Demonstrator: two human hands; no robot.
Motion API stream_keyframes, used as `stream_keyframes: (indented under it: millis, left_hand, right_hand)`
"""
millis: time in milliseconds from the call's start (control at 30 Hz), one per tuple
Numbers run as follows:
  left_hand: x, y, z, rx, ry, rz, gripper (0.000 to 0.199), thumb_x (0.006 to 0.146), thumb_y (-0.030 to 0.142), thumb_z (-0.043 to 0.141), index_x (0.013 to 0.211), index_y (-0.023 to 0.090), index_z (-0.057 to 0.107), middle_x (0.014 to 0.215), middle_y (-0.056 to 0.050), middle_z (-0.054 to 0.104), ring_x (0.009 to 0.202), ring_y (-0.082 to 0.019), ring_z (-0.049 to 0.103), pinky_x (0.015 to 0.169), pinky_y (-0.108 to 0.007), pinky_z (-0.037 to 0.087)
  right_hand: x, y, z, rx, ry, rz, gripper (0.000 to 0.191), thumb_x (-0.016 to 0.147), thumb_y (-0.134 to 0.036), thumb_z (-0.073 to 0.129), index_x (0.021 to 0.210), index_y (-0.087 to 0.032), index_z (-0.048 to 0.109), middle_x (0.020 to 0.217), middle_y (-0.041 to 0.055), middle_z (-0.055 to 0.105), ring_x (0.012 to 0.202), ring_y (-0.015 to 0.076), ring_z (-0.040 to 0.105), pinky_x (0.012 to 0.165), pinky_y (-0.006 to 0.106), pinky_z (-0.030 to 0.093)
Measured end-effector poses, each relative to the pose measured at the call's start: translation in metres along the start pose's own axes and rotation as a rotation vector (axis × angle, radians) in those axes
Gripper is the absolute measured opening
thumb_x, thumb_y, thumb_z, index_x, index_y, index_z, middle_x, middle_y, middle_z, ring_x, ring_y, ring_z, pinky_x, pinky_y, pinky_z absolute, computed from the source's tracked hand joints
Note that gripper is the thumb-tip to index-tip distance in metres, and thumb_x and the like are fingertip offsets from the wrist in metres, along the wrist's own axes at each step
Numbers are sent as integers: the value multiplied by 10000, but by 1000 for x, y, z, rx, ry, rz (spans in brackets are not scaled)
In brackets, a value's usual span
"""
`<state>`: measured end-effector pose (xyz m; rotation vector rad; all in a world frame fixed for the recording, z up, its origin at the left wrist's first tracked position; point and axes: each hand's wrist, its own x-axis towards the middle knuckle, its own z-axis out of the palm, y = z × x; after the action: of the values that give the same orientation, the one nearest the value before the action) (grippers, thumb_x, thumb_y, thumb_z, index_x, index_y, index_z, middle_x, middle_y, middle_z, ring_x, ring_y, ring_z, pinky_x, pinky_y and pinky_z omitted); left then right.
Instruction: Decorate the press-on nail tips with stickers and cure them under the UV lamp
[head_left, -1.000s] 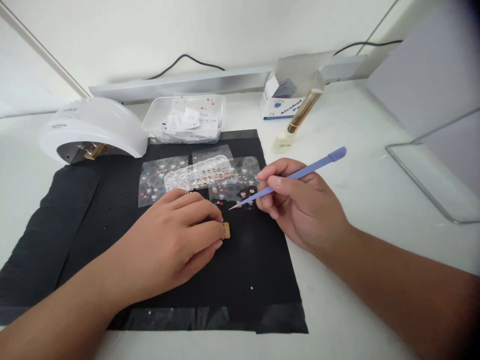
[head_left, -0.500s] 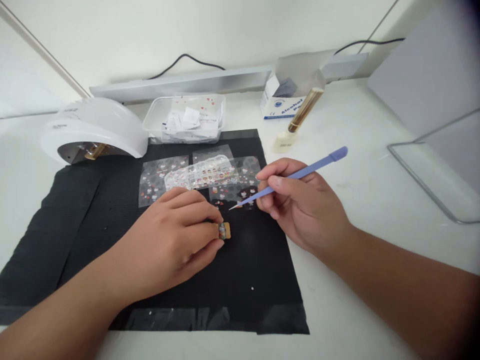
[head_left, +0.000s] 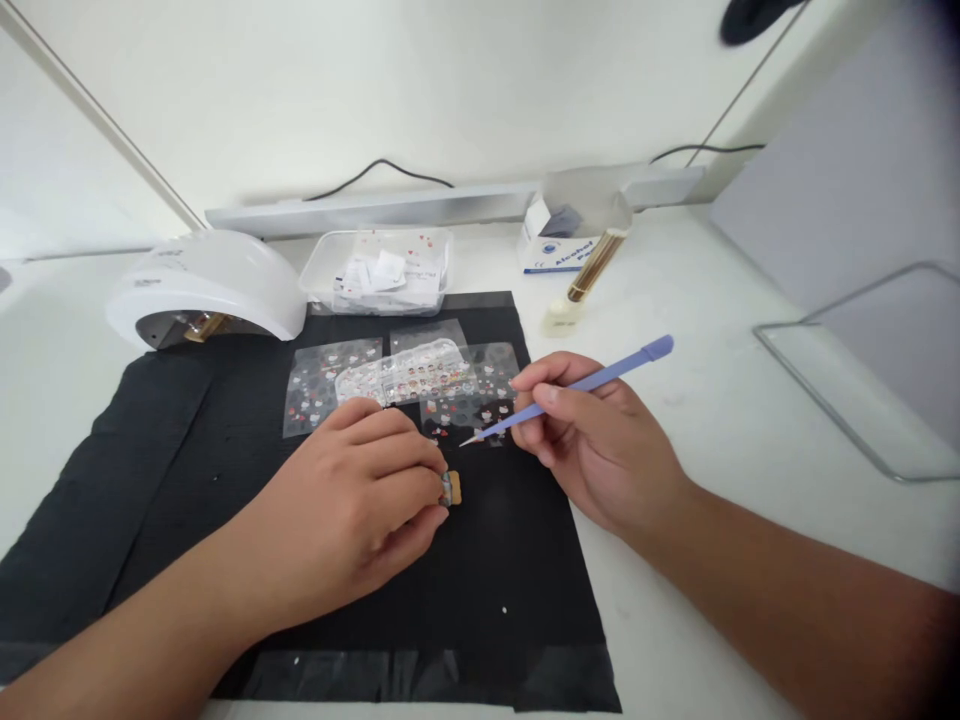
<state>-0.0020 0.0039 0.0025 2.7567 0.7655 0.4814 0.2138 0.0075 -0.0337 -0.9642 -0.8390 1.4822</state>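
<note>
Over the black mat (head_left: 517, 560), my left hand (head_left: 360, 490) pinches a small yellowish piece (head_left: 454, 488) with a patterned surface; its kind is unclear and the fingers cover much of it. My right hand (head_left: 592, 430) is closed around a slim periwinkle-blue brush (head_left: 604, 376), held like a pen. Its fine pale tip points left and down, a little above the yellowish piece and apart from it. Beyond my fingers lie clear sticker sheets (head_left: 326, 380) with small red and white figures. A clear case (head_left: 427, 368) of tiny colourful pieces rests on them.
At the back left stands a white domed lamp (head_left: 202, 280) with a brownish object inside. Beside it is a clear plastic tub (head_left: 319, 270) of packets. Farther right are an alcohol pad box (head_left: 555, 255) and a gold-capped bottle (head_left: 562, 318). A metal frame (head_left: 825, 425) lies at right.
The view has tilted upward, so everything sits lower in the picture. Both hands keep nearly the same grip and place over the mat.
</note>
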Motion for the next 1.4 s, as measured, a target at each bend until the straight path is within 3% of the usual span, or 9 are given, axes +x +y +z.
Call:
stream_keyframes:
  millis: [467,900,1067,1267,1400]
  left_hand:
    - [-1,0,3,-60,41,-31,104,892,181,606,793,187,640,920,21,712,844,-146,588,816,-347,354]
    - [-3,0,5,-60,50,-53,76,837,148,634,773,187,620,907,23,717,841,-149,594,801,-340,348]
    - [-3,-2,7,-40,54,-53,70,810,145,652,771,189,613,896,24,714,844,-152,597,793,-340,352]
    - [-3,1,3,-25,7,-54,50,820,145,633,805,193,633,887,8,705,845,-162,591,784,-348,351]
    - [-3,0,2,-32,-3,-49,56,836,152,620,820,203,638,917,0,701,864,-168,591,793,-348,347]
  right_hand:
    - [1,5,0,16,-31,-22,68,769,-262,640,746,-198,651,465,-54,554,373,68,418,421,222,296]
    - [0,12,-3,-50,-105,-245,107,831,-320,663,839,-214,673,654,-37,593,409,58,436,447,245,429]
    - [-2,9,-8,-259,-146,-514,102,886,-256,588,904,-243,687,722,-10,591,494,91,490,479,260,449]
    - [-16,-20,-8,-686,-324,-1057,326,779,-41,557,1012,-234,679,789,56,650,667,174,620,546,298,524]
    - [-20,-33,-7,-832,-336,-1208,392,752,-39,550,1067,-247,654,787,63,669,643,183,626,520,296,541]
